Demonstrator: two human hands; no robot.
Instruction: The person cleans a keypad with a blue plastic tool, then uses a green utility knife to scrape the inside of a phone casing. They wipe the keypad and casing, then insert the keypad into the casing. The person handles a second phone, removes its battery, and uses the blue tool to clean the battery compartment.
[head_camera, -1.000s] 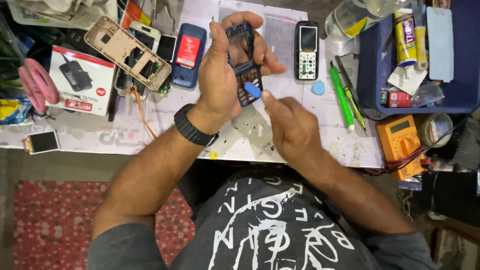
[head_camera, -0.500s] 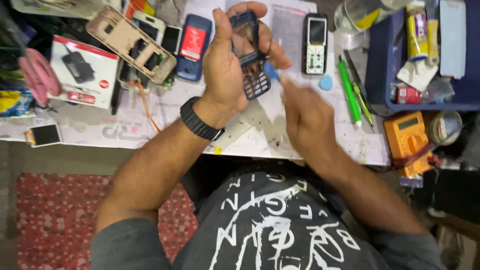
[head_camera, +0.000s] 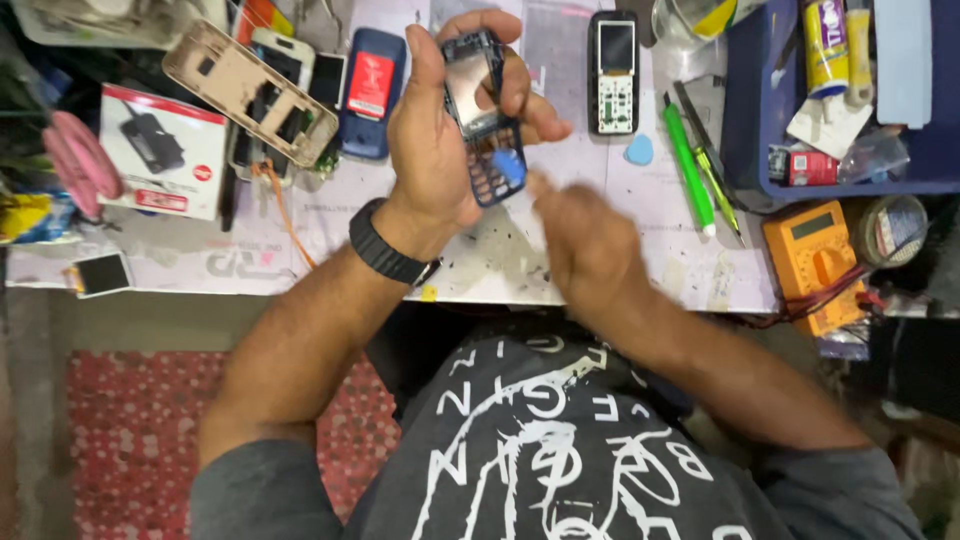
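Note:
My left hand (head_camera: 435, 140) grips a dark blue phone front frame (head_camera: 478, 110) with an empty screen window and keypad holes, held upright above the white work mat (head_camera: 620, 250). My right hand (head_camera: 585, 245) is just below and to the right of it, blurred, pinching a small blue plastic pick (head_camera: 510, 166) against the frame's lower edge. A black watch sits on my left wrist.
On the mat lie a white keypad phone (head_camera: 613, 70), a blue phone back (head_camera: 372, 92), a beige phone shell (head_camera: 250, 95), a loose blue pick (head_camera: 639, 150) and green pens (head_camera: 690, 165). A blue tray (head_camera: 745, 120), an orange multimeter (head_camera: 812, 262) and a red-and-white box (head_camera: 160, 150) flank it.
My left hand has turned the phone frame more upright. My right hand with the blue pick has stayed at the frame's lower edge, working quickly and now blurred.

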